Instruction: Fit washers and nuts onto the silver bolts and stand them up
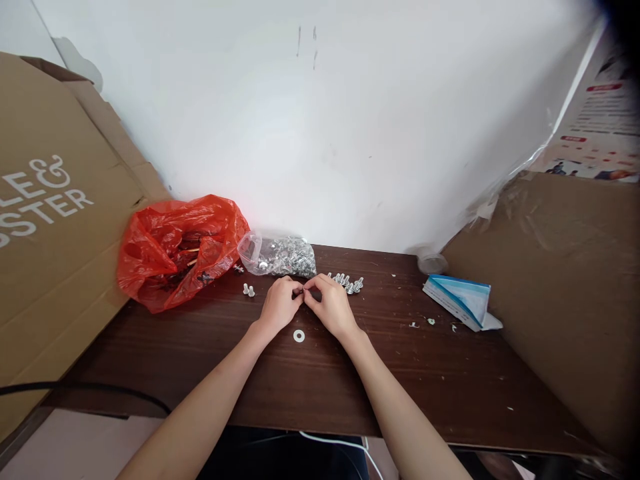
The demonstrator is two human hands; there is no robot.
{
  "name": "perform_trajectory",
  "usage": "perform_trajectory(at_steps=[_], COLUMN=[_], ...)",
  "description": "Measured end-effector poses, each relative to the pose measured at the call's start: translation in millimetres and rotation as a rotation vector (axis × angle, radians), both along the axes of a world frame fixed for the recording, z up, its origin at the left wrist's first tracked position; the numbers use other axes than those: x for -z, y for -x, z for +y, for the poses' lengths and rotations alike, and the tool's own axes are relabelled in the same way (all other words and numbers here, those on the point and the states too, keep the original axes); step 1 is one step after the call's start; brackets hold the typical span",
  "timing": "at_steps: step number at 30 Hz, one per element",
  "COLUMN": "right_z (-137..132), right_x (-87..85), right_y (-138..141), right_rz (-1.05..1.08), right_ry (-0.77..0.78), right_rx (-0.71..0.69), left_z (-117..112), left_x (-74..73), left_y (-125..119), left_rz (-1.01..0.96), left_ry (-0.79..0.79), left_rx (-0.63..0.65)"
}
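My left hand and my right hand meet at the middle of the dark wooden table, fingertips pinched together on a small metal piece too small to name. A white washer lies on the table between my wrists. A few small silver screws lie just beyond my right hand, and two more screws sit to the left of my left hand. A clear plastic bag of metal parts rests behind my hands against the wall.
A crumpled red plastic bag lies at the back left. A large cardboard box stands left, and brown board leans at the right. A blue-and-white packet lies at right. A black cable crosses the left edge.
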State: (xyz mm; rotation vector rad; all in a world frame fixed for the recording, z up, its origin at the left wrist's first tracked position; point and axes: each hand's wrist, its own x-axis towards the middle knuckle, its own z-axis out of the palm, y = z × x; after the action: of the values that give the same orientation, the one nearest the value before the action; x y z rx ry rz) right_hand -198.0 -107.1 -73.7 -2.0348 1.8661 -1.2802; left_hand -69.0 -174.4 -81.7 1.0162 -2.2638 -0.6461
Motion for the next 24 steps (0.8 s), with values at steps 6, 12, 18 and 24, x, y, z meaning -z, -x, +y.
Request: perform_trajectory(at_steps=[6, 12, 18, 24], right_z=[-0.5, -1.5, 0.0, 0.4], right_x=[0.6, 0.2, -1.4, 0.3], right_y=[-0.1, -1.1, -1.8, -0.6], right_rz=[-0.002, -0.011, -0.003, -0.029], right_ry=[-0.015, 0.009, 0.023, 0.022], right_rx=[0.016, 0.026, -0.032, -0.07], left_z=[-0.1, 1.8, 0.3, -1.3], left_x=[-0.6, -3.6, -1.3, 1.1], left_y=[-0.1, 0.0, 0.4, 0.3], left_rz=[-0.014, -0.041, -0.047, -0.045], left_ry=[0.003, 0.009, 0.016, 0.024], left_rx=[0.001, -0.007, -0.009, -0.01])
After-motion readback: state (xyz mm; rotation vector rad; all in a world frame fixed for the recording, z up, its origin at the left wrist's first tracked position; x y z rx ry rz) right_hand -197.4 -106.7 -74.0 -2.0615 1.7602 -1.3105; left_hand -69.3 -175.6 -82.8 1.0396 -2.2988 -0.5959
